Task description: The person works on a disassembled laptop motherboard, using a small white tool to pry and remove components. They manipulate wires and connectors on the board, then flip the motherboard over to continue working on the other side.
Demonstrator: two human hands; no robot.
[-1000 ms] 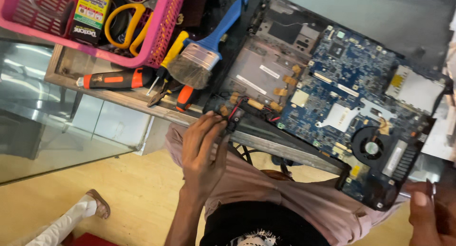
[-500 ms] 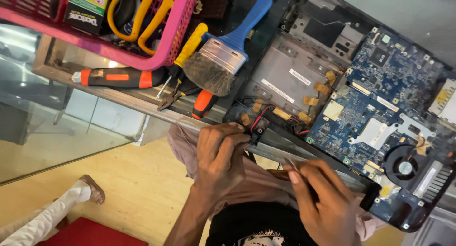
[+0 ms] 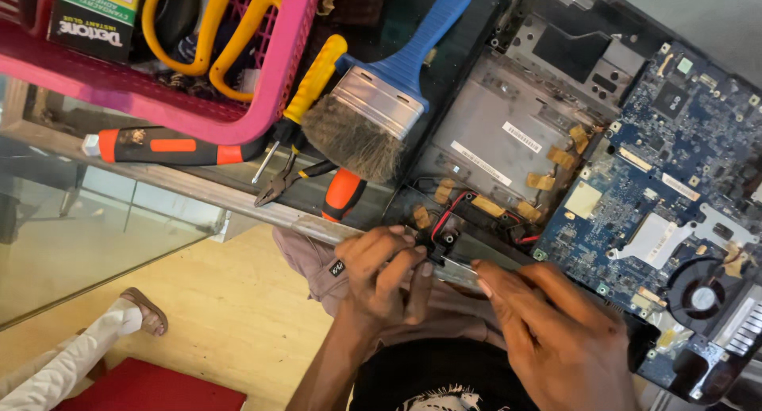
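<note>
The circuit board (image 3: 675,181) is blue, speckled with silver and gold parts; the brush (image 3: 381,101) has a blue handle, silver band and grey-brown bristles. The basket (image 3: 262,78) is pink latticework (yellow-handled scissors (image 3: 214,30) inside). The screwdriver (image 3: 171,147) is black and orange.

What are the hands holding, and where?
The left hand pinches a small black part at the laptop chassis's front edge; the right hand rests on that edge.

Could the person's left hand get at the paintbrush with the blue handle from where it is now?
Probably yes: the left hand sits at the laptop's front edge, and the paintbrush lies uncovered just beyond it, with only the orange-handled pliers between.
</note>
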